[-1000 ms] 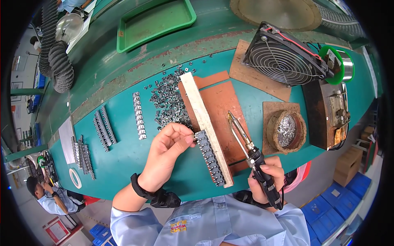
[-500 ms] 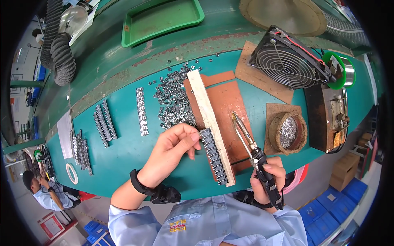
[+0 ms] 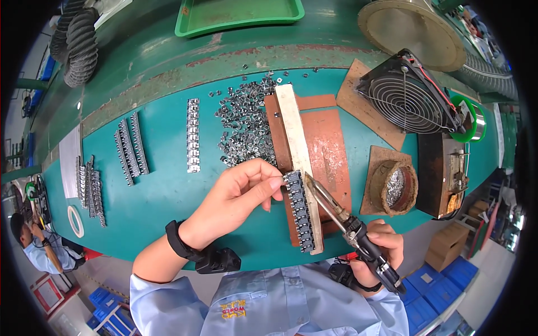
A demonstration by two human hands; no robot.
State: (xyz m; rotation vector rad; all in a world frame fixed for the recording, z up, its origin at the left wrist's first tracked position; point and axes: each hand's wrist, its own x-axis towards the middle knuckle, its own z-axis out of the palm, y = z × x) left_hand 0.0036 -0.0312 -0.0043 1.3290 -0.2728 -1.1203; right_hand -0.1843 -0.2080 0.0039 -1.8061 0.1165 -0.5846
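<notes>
A strip of small dark circuit boards (image 3: 301, 215) lies along the left side of a pale wooden bar (image 3: 294, 134), which is fixed on a reddish-brown board (image 3: 328, 151). At the strip's far end, the thumb and forefinger of my left hand (image 3: 238, 193) are pinched together against its edge; whatever is between the fingertips is too small to make out. My right hand (image 3: 381, 252) grips a soldering iron (image 3: 356, 232) by its black handle. The iron's tip reaches over the bar to the strip's far end, close to my left fingertips.
Loose small metal parts (image 3: 246, 123) are heaped beyond my left hand. Several finished-looking strips (image 3: 130, 148) and a tape roll (image 3: 75, 221) lie left. Rightward are a fan (image 3: 406, 98), a solder spool (image 3: 476, 120), a round pot (image 3: 395, 187) and a metal box (image 3: 440, 173). A green tray (image 3: 238, 22) stands behind.
The soldering iron's tip has moved left from the reddish-brown board to the strip's far end. My left hand remains pinched at that end. The whole view has shifted slightly.
</notes>
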